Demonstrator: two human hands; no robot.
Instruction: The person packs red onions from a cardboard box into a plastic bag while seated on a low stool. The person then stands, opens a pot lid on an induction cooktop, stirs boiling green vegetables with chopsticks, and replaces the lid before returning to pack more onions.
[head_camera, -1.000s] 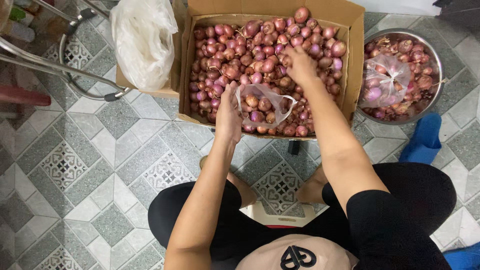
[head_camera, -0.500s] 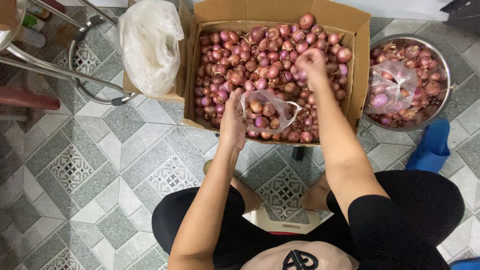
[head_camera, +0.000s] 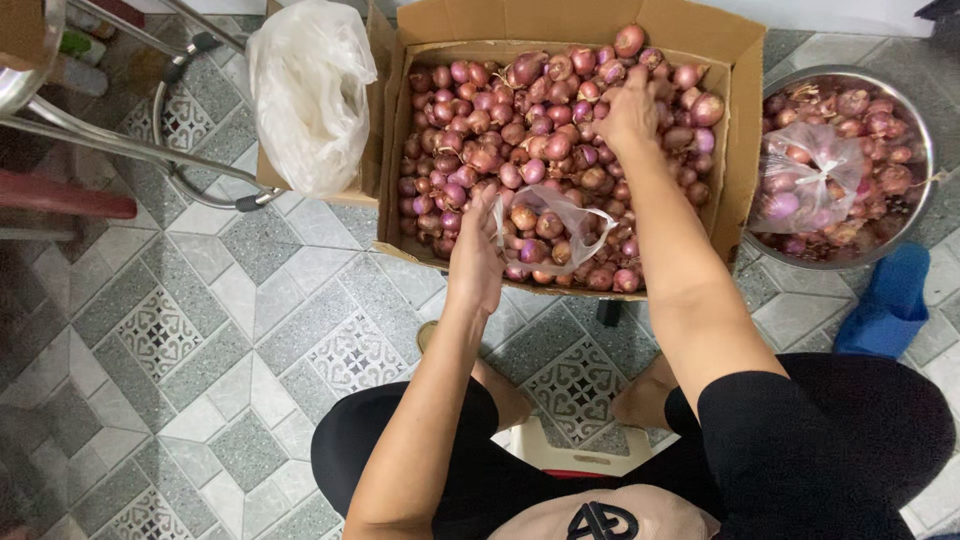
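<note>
A cardboard box (head_camera: 742, 150) full of reddish-purple shallots (head_camera: 500, 130) stands on the tiled floor in front of me. My left hand (head_camera: 476, 255) holds open a clear plastic bag (head_camera: 556, 228) with several shallots in it, at the box's near edge. My right hand (head_camera: 630, 108) reaches into the far side of the pile, its fingers closed down among the shallots; what it grips is hidden.
A metal bowl (head_camera: 925, 130) at the right holds shallots and a tied filled bag (head_camera: 805, 180). A white plastic bag (head_camera: 310, 90) sits in a smaller box at the left. Metal stool legs (head_camera: 130, 145) stand far left, a blue object (head_camera: 885, 305) at right.
My right hand has moved from the bag's mouth up into the far part of the pile. The left hand keeps holding the bag.
</note>
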